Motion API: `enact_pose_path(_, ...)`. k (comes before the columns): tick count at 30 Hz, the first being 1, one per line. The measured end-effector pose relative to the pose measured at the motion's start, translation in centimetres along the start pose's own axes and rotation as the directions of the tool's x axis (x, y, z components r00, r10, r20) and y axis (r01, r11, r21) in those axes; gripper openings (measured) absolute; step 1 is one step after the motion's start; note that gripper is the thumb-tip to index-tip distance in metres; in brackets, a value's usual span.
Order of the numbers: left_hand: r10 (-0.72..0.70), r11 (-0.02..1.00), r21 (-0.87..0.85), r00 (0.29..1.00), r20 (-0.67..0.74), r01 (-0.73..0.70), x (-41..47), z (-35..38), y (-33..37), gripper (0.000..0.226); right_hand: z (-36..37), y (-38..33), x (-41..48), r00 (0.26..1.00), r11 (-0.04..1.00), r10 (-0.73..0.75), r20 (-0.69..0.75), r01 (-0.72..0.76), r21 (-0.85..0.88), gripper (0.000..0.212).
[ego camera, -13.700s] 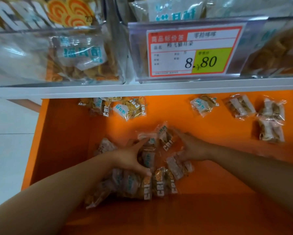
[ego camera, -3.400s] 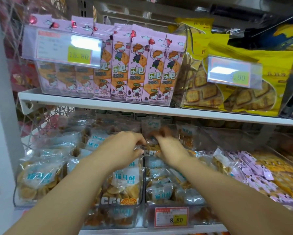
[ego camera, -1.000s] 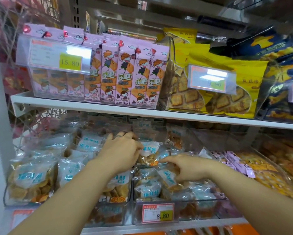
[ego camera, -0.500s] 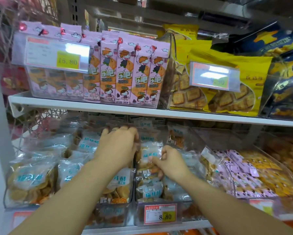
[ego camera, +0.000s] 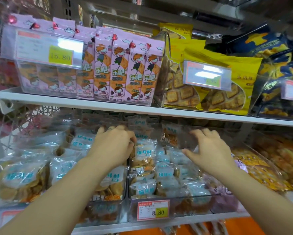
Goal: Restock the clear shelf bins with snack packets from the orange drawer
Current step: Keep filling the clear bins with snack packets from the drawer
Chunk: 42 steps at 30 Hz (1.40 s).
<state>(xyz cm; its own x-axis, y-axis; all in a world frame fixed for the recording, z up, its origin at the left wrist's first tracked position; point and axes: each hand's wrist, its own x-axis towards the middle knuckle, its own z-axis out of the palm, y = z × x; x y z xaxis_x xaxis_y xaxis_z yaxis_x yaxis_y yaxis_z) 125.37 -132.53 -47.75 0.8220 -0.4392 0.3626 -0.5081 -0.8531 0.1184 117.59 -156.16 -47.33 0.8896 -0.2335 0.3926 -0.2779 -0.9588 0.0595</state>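
The middle clear bin point(ego camera: 195, 205) on the lower shelf is piled with clear snack packets point(ego camera: 146, 154) that carry blue labels. My left hand point(ego camera: 113, 146) rests with bent fingers on packets at the back, over the divider between this bin and the clear bin on its left point(ego camera: 16, 203); I see nothing held in it. My right hand point(ego camera: 210, 150) hovers over the right side of the middle bin, fingers spread and empty, close to the bin's clear right wall. A strip of the orange drawer point(ego camera: 256, 228) shows at the bottom edge, with several packets point(ego camera: 201, 228) lying in it.
A price tag reading 8.80 point(ego camera: 153, 210) hangs on the middle bin's front. To the right stands a bin of orange and purple packets point(ego camera: 261, 172). The white shelf point(ego camera: 142, 109) just above carries pink packets point(ego camera: 118, 72) and yellow biscuit bags point(ego camera: 210, 89).
My right hand has come off the packets in the middle bin, moved right and up, and spread its fingers. My left hand has stayed in place on the pile.
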Motion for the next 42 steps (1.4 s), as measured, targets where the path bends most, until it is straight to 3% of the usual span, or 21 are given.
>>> enact_pose_path(3,0.02,1.0,0.02,1.0,0.004,-0.02,-0.2,-0.1,0.5,0.026,0.2,1.8,-0.7,0.952,0.998,0.015,0.305,0.003,-0.057,0.06)
enact_pose_path(6,0.068,0.997,0.024,0.998,0.001,-0.068,-0.4,-0.1,1.3,0.027,0.2,2.0,-1.7,0.923,0.986,-0.158,0.35,0.165,0.009,0.045)
enact_pose_path(8,0.11,0.994,0.02,0.994,-0.023,-0.109,-0.5,-0.3,1.8,0.028,0.2,2.2,-1.9,0.905,0.977,-0.212,0.368,0.205,0.058,0.052)
enact_pose_path(11,0.18,0.984,0.019,0.983,-0.027,-0.18,-0.9,-0.8,2.7,0.029,0.2,2.6,-1.9,0.932,0.976,-0.205,0.3,0.173,0.133,0.047)
enact_pose_path(14,0.274,0.962,0.011,0.962,0.009,-0.274,-2.0,-1.1,3.8,0.029,-0.9,3.5,-1.8,0.988,0.916,-0.145,0.06,0.111,0.386,0.035)
enact_pose_path(16,0.311,0.947,-0.09,0.95,0.035,-0.307,-2.9,-1.1,4.7,0.036,-1.9,3.7,-2.3,0.992,0.828,-0.123,-0.012,0.109,0.55,0.022)
enact_pose_path(18,0.326,0.917,-0.27,0.942,0.08,-0.294,-3.7,-1.2,5.9,0.053,-2.7,3.2,-3.4,0.991,0.71,-0.133,0.019,0.082,0.699,0.006)
enact_pose_path(21,0.3,0.81,-0.568,0.935,0.19,-0.145,-4.8,-1.0,8.3,0.073,-2.2,2.4,-5.1,0.991,0.541,-0.118,0.069,0.006,0.841,0.019)
enact_pose_path(25,0.18,0.584,-0.81,0.966,0.188,0.049,-5.7,0.7,10.6,0.053,-1.4,2.4,-6.1,0.999,0.427,-0.04,0.022,-0.003,0.904,0.032)
enact_pose_path(27,0.142,0.528,-0.843,0.968,0.208,0.103,-6.0,1.0,11.0,0.028,-1.5,3.1,-6.3,0.999,0.442,-0.035,-0.04,0.051,0.895,0.032)
enact_pose_path(28,0.148,0.525,-0.843,0.964,0.222,0.113,-6.1,0.9,11.2,0.021,-1.3,3.5,-6.5,0.996,0.51,-0.05,-0.076,0.091,0.856,0.033)
enact_pose_path(30,0.172,0.541,-0.833,0.953,0.25,0.121,-6.2,0.4,11.4,0.02,-1.2,3.9,-6.7,0.99,0.635,-0.078,-0.12,0.142,0.759,0.035)
enact_pose_path(32,0.201,0.558,-0.822,0.942,0.268,0.115,-6.1,-0.2,11.2,0.023,-1.1,3.9,-6.7,0.99,0.633,-0.092,-0.107,0.141,0.761,0.036)
enact_pose_path(34,0.227,0.513,-0.844,0.923,0.311,0.158,-6.1,-0.6,11.0,0.028,-1.1,3.9,-6.6,0.997,0.521,-0.069,-0.046,0.076,0.85,0.031)
enact_pose_path(35,0.221,0.444,-0.871,0.916,0.336,0.212,-6.2,-0.7,11.0,0.032,-1.1,3.8,-6.6,0.999,0.403,-0.035,0.001,0.013,0.915,0.027)
enact_pose_path(37,0.127,0.23,-0.907,0.913,0.387,0.352,-6.4,-0.3,11.4,0.038,-1.2,3.2,-6.8,0.993,0.13,0.002,0.119,-0.118,0.985,0.032)
enact_pose_path(39,0.0,-0.044,-0.908,0.909,0.416,0.416,-6.7,0.4,12.0,0.035,-0.9,2.3,-7.2,0.963,-0.077,-0.055,0.264,-0.268,0.96,0.055)
enact_pose_path(40,-0.035,-0.134,-0.9,0.906,0.423,0.415,-6.9,0.8,12.3,0.035,-0.8,1.7,-7.5,0.938,-0.12,-0.12,0.324,-0.337,0.934,0.068)
enact_pose_path(42,-0.067,-0.163,-0.892,0.897,0.436,0.421,-7.2,1.2,12.5,0.038,-0.5,0.5,-8.3,0.884,-0.13,-0.241,0.4,-0.438,0.889,0.071)
